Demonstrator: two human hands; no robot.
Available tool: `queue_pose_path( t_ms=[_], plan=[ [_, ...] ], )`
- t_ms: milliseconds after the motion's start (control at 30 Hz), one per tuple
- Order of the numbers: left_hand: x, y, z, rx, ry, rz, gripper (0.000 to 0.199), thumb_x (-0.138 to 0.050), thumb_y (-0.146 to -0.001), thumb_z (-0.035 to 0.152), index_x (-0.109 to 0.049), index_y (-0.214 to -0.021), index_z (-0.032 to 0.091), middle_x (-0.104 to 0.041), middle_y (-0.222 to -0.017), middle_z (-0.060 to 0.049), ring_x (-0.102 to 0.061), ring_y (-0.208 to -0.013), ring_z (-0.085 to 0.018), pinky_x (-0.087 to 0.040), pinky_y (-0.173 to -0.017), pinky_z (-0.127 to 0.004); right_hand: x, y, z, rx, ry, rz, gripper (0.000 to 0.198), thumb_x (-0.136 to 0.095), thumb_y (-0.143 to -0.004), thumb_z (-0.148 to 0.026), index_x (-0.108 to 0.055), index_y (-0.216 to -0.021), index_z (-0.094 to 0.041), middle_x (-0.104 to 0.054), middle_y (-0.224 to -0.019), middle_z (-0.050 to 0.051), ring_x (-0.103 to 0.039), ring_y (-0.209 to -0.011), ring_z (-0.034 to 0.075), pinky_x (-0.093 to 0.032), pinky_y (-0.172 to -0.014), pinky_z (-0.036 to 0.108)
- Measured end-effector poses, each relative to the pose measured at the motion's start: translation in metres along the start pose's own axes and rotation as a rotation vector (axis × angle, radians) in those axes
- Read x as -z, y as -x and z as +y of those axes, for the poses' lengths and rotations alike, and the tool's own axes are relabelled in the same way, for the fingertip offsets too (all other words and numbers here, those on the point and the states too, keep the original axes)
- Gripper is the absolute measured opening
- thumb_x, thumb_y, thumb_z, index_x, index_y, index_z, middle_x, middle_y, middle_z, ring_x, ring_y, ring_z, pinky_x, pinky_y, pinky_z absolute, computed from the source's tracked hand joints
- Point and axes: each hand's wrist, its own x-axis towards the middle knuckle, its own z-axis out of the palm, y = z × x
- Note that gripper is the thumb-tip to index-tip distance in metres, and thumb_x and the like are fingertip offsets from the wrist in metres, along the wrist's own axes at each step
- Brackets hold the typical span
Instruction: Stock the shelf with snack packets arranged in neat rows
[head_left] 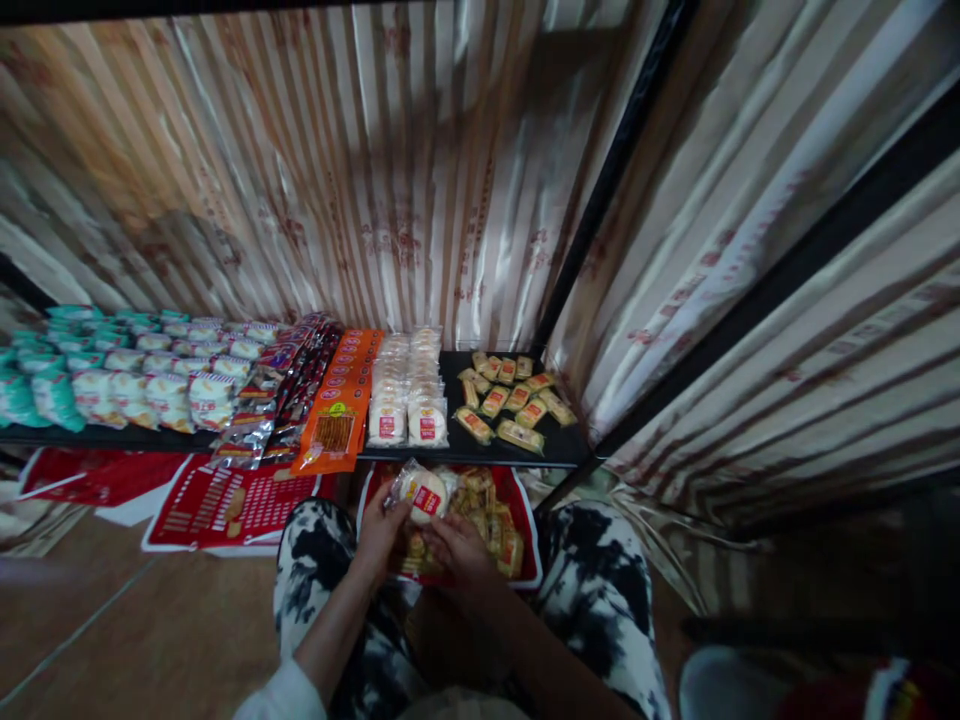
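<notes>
A clear packet of round white rice crackers (421,493) with a red label is held up in front of me. My left hand (384,522) pinches its left edge. At its lower right edge, my right hand (456,543) has its fingers closed on the wrapper. Right below both hands is a red bin (529,515) with a white rim, partly hidden by them. Inside it lie several yellow-wrapped snack bars (504,530). Matching rice cracker packets (407,400) stand in two rows on the black shelf (454,453) just beyond my hands.
Loose yellow-wrapped bars (517,400) lie at the shelf's right end. Left of the crackers are orange snack bags (341,400), dark red packets (300,370), white packets (161,385) and green packets (56,395). A red printed box (225,505) rests on the floor. Striped cloth (375,180) hangs behind.
</notes>
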Motion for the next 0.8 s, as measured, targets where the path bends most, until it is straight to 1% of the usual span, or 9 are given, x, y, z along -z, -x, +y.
queue_pose_path(
  t_ms=[67,133,200,333,467,567,633,700,800],
  plan=[
    [0.003,-0.005,0.007,-0.039,-0.030,-0.022,0.045,-0.071,-0.054,0.029,-0.063,-0.096,0.017,-0.069,-0.088,-0.003,-0.062,-0.076,-0.016,-0.049,-0.071,-0.026,0.001,-0.004,-0.004,0.060,0.046,0.083,0.049,-0.078,-0.044,-0.045,-0.059,-0.081,-0.019,-0.068,-0.077,0.004,-0.062,-0.063,0.017,-0.049,-0.057,0.028],
    [0.007,-0.010,0.016,-0.064,-0.093,-0.057,0.041,-0.068,-0.054,0.025,-0.064,-0.093,0.016,-0.069,-0.087,-0.003,-0.062,-0.076,-0.016,-0.049,-0.071,-0.027,0.002,-0.007,-0.013,0.189,0.133,0.144,0.052,-0.078,-0.044,-0.041,-0.061,-0.087,-0.019,-0.068,-0.085,0.004,-0.060,-0.064,0.016,-0.050,-0.062,0.030],
    [0.010,-0.016,0.024,-0.065,-0.161,-0.120,0.038,-0.066,-0.053,0.022,-0.064,-0.090,0.016,-0.069,-0.083,-0.002,-0.061,-0.073,-0.016,-0.049,-0.070,-0.027,0.002,-0.009,-0.023,0.271,0.225,0.089,0.047,-0.075,-0.049,-0.040,-0.063,-0.090,-0.020,-0.068,-0.084,0.003,-0.059,-0.064,0.016,-0.050,-0.066,0.031],
    [0.013,-0.028,0.032,-0.079,-0.209,-0.159,0.044,-0.066,-0.054,0.019,-0.062,-0.098,0.016,-0.068,-0.086,-0.003,-0.062,-0.075,-0.017,-0.050,-0.070,-0.027,-0.004,-0.014,-0.040,0.271,0.255,-0.095,0.038,-0.069,-0.057,-0.042,-0.065,-0.087,-0.021,-0.067,-0.074,0.001,-0.061,-0.068,0.018,-0.049,-0.066,0.031],
    [0.011,-0.042,0.032,-0.161,-0.195,-0.058,0.060,-0.068,-0.059,0.020,-0.053,-0.117,0.017,-0.066,-0.088,-0.004,-0.062,-0.073,-0.016,-0.050,-0.068,-0.027,-0.015,-0.024,-0.048,0.297,0.227,-0.113,0.031,-0.068,-0.058,-0.042,-0.065,-0.082,-0.021,-0.068,-0.075,0.003,-0.060,-0.067,0.019,-0.048,-0.066,0.031],
    [0.009,-0.047,0.033,-0.236,-0.265,0.072,0.066,-0.071,-0.061,0.023,-0.049,-0.123,0.018,-0.065,-0.091,-0.005,-0.062,-0.075,-0.018,-0.050,-0.071,-0.030,-0.026,-0.035,-0.053,0.300,0.268,-0.075,0.029,-0.067,-0.058,-0.041,-0.064,-0.079,-0.021,-0.065,-0.068,0.001,-0.059,-0.064,0.017,-0.047,-0.063,0.029],
    [0.007,-0.048,0.035,-0.319,-0.389,0.169,0.064,-0.070,-0.064,0.025,-0.049,-0.124,0.018,-0.062,-0.103,-0.009,-0.061,-0.088,-0.022,-0.049,-0.079,-0.034,-0.035,-0.044,-0.055,0.323,0.305,-0.038,0.027,-0.065,-0.059,-0.039,-0.063,-0.078,-0.020,-0.063,-0.065,0.000,-0.058,-0.061,0.016,-0.047,-0.061,0.028],
    [0.004,-0.049,0.035,-0.426,-0.540,0.238,0.060,-0.066,-0.068,0.027,-0.048,-0.125,0.017,-0.054,-0.121,-0.013,-0.054,-0.109,-0.027,-0.044,-0.093,-0.039,-0.045,-0.052,-0.056,0.357,0.340,-0.015,0.025,-0.064,-0.061,-0.038,-0.062,-0.078,-0.020,-0.061,-0.063,-0.002,-0.056,-0.060,0.015,-0.046,-0.060,0.026],
    [0.000,-0.054,0.030,-0.530,-0.731,0.250,0.055,-0.058,-0.075,0.025,-0.046,-0.128,0.014,-0.039,-0.137,-0.017,-0.035,-0.129,-0.029,-0.031,-0.106,-0.043,-0.058,-0.064,-0.057,0.378,0.393,0.002,0.024,-0.062,-0.063,-0.036,-0.063,-0.080,-0.020,-0.060,-0.061,-0.003,-0.056,-0.060,0.014,-0.046,-0.060,0.025]
  ],
)
